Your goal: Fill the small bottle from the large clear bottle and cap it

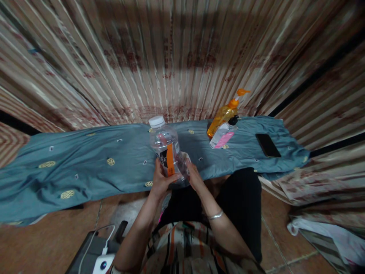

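A large clear plastic bottle (164, 142) with a white cap and an orange and black label is held tilted over the near edge of the covered table. My left hand (162, 179) is closed around its lower left side, with the thumb across the label. At the lower right side of the bottle is my right hand (194, 175), its fingers curled and partly hidden behind it. Between those fingers and the bottle shows a pale, thin piece (185, 156), like tissue or cloth; I cannot tell which.
A blue-green patterned cloth (94, 167) covers the narrow table. To the right stand an orange pump bottle (222, 118) and a clear bottle with black pump and pink label (224, 135). Farther right lies a black phone (268, 145). Curtains (176, 61) hang behind; a white device with a cable (103, 263) sits lower left.
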`<state>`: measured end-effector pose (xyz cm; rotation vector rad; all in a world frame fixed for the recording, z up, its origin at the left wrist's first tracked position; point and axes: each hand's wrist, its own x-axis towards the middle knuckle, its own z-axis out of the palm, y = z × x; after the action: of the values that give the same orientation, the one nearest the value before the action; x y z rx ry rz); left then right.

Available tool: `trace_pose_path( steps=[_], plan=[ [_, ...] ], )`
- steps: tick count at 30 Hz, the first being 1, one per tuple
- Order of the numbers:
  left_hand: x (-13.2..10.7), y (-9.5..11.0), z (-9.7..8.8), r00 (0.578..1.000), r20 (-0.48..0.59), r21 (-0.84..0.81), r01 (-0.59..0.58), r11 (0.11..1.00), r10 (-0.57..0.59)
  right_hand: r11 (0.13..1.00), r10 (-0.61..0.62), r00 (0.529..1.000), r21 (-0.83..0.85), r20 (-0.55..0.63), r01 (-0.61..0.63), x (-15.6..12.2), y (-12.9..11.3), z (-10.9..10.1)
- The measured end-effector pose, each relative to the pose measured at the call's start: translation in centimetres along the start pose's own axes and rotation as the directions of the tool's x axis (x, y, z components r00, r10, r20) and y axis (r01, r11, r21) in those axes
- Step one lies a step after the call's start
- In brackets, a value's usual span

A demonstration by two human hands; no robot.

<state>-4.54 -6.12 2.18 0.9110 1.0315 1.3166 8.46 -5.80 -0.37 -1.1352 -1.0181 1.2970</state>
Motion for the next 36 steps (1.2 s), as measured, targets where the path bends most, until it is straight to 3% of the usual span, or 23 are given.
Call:
trace_pose_path(
  steps=[3,6,8,10,13,16,19,24,31,36],
  plan=[
    [-0.6,0.3,0.0,0.996,0.045,-0.064,0.083,0.994,-0.08,0.997,0.062,0.995,0.035,0.073,-0.065,0.8,0.3,-0.4],
    [-0.2,-0.1,-0.3,0.998,-0.039,-0.001,0.046,0.999,-0.046,0.998,0.061,0.998,0.008,0.025,-0.061,0.2,1.1,0.1],
    [0.6,-0.9,-0.9,0.988,-0.124,0.156,-0.068,0.985,0.088,0.999,0.021,0.999,-0.039,-0.034,-0.022,-0.8,1.4,0.8],
    [1.5,-1.7,-1.6,0.955,-0.158,0.406,-0.17,0.898,0.252,0.995,-0.045,0.997,-0.097,-0.068,0.039,-1.8,1.2,1.7],
    [2.1,-2.8,-2.0,0.921,-0.064,0.597,-0.274,0.754,0.385,0.973,-0.164,0.984,-0.174,-0.072,0.15,-2.5,-0.5,3.1],
    [1.4,-3.1,-1.9,0.906,0.022,0.572,-0.358,0.738,0.423,0.942,-0.27,0.96,-0.228,-0.075,0.247,-1.9,-2.8,3.6],
    [0.1,-2.4,-1.8,0.923,0.106,0.488,-0.372,0.79,0.369,0.924,-0.317,0.945,-0.252,-0.077,0.289,-0.9,-4.2,2.9],
    [-0.7,-1.2,-2.1,0.969,0.059,0.351,-0.244,0.904,0.239,0.927,-0.295,0.952,-0.265,-0.077,0.265,-0.4,-3.4,1.9],
    [0.4,-2.2,-2.1,0.972,-0.013,0.336,-0.218,0.916,0.236,0.886,-0.332,0.943,-0.352,-0.029,0.301,-3.2,-1.6,3.7],
    [0.5,-2.6,-2.3,0.969,0.011,0.321,-0.236,0.917,0.245,0.836,-0.397,0.917,-0.398,0.036,0.377,-3.4,-2.4,4.2]
  ],
)
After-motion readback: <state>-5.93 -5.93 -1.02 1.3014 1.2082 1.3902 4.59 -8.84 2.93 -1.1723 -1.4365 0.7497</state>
